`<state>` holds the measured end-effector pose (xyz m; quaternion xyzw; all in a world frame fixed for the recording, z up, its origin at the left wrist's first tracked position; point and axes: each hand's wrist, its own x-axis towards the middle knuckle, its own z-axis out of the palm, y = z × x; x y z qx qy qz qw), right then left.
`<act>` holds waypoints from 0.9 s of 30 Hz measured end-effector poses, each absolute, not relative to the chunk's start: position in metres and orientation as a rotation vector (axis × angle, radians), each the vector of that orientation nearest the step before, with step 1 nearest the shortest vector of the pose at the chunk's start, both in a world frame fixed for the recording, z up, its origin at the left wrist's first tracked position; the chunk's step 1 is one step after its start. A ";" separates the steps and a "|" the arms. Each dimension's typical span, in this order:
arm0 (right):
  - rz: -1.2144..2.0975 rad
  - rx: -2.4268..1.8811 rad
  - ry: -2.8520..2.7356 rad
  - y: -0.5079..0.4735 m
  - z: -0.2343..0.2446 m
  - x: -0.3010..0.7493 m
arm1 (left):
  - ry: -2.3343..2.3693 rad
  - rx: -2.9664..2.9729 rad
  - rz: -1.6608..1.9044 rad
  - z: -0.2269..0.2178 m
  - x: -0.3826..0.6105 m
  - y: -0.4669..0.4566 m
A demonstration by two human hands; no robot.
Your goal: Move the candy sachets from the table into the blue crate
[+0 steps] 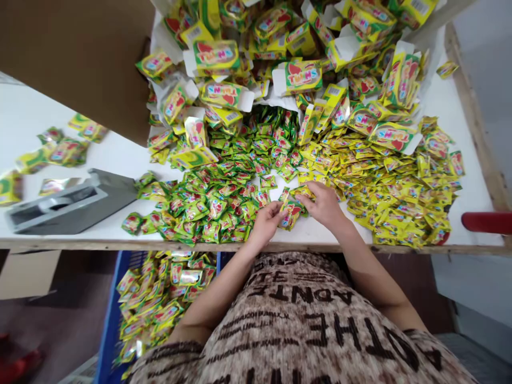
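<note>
Watermelon-printed pack [292, 217] sits pinched in our left hand [267, 221]; how our right hand [323, 205] grips, we cannot tell (far cartons [304, 78] read "TWINS").

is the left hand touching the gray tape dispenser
Apart: the head view shows green candy packets piled between the left hand and the gray tape dispenser.

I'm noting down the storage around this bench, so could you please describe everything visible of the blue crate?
The blue crate looks like plastic. It stands below the front edge of the table, on the person's left. Its top is open and it holds many jumbled yellow-green packs, some catching the light. Its left side shows as a slanting blue strip; the picture's bottom cuts it off, and the person's left arm hides part of the right. Whether the arm touches it is unclear.
</note>
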<state>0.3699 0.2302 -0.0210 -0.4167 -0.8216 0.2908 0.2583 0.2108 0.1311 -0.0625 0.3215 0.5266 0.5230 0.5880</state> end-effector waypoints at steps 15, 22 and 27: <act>1.018 -0.819 -2.968 0.231 -0.002 0.363 | 1.048 0.654 1.231 -0.068 0.227 0.112; 1.211 -0.943 -2.537 0.234 0.001 0.375 | 1.071 0.562 1.234 -0.067 0.225 0.107; 1.038 -0.792 -2.603 0.218 -0.017 0.379 | 1.028 0.572 1.236 -0.066 0.227 0.109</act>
